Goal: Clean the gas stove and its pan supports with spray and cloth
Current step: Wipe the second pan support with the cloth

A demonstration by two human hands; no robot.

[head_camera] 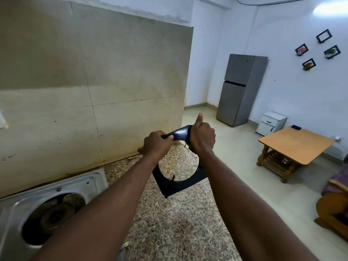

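The person held a black pan support (179,185) up in the air with both hands, over the speckled counter (178,227). The left hand (155,143) gripped its top edge, with the thumb pressed on the front. The right hand (202,137) was curled round the top corner with its thumb sticking up. The stove (90,183) sat low on the left with no support over its burner hole (52,217), so I think the taking-apart was done and the wiping was under way or about to start. The stove top looked like it had not been wiped yet, but I could not be sure. No spray bottle showed. A cloth may have been tucked under the right hand; it was too dark to tell. Most of the stove was cut off, and the arms hid part of the support.
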